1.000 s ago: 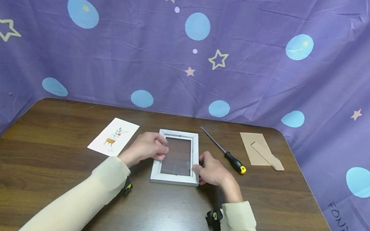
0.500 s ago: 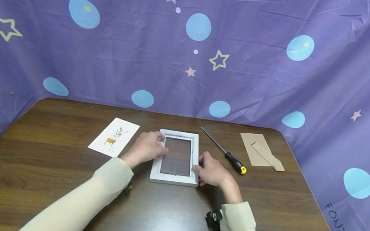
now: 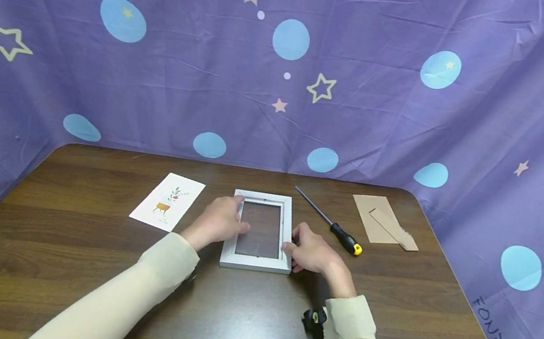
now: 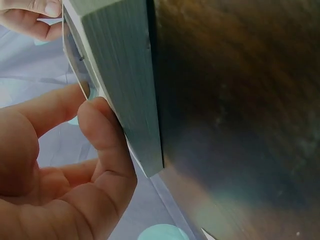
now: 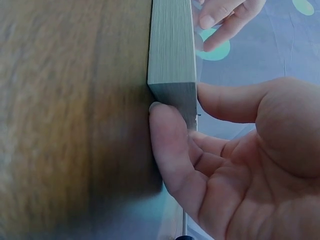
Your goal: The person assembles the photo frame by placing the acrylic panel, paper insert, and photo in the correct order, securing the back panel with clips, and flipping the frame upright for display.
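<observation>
A white picture frame (image 3: 256, 263) lies flat on the wooden table, its opening covered by a clear pane. My left hand (image 3: 218, 220) is at the frame's left side, thumb reaching over the opening. In the left wrist view its thumb and a fingertip pinch the edge of the thin clear pane (image 4: 76, 69), which stands a little above the frame there. My right hand (image 3: 313, 252) grips the frame's right side near the lower corner, thumb on top and fingers against the outer side. Its lower fingers are partly hidden in the head view.
Left of the frame lies a white card (image 3: 168, 201) with a plant drawing. A screwdriver (image 3: 344, 238) with a black and yellow handle lies to the right. Beyond it is a brown backing board (image 3: 375, 211) with a stand piece. A purple curtain (image 3: 165, 97) surrounds the table.
My left hand has shifted slightly to the right, its thumb now reaching further over the opening. My right hand and the frame have hardly moved.
</observation>
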A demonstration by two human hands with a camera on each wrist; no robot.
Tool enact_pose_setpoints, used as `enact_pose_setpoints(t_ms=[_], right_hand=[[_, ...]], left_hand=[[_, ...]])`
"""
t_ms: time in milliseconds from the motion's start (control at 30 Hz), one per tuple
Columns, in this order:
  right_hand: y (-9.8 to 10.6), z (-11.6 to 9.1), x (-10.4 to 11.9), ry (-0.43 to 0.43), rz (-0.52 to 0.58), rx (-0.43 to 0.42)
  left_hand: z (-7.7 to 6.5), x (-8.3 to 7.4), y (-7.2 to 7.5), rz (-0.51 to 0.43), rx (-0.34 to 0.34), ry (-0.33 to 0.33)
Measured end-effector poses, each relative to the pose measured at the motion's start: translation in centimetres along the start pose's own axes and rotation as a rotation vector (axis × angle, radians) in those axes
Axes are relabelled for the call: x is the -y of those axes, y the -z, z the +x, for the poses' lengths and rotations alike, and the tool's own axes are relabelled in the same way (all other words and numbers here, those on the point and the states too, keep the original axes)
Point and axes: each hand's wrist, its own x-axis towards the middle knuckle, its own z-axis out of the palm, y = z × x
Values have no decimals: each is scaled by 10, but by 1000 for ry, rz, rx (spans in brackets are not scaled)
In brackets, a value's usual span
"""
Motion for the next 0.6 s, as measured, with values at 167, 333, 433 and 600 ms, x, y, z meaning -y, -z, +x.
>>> enact_pose_setpoints(t_ms=[167,333,433,600], right_hand=[[0,0,0,-2,-7,-2],[0,0,0,-6,-14,-4],[0,-1,0,-7,-17,-4],[0,-1,1,-6,-9,-4]], left_hand=[[-4,-3,1,30,8,-13],[-7,-6,2,46,24,-22],[-8,-7,3,54,32,-22],[-9,-8,4,56,46,-19]])
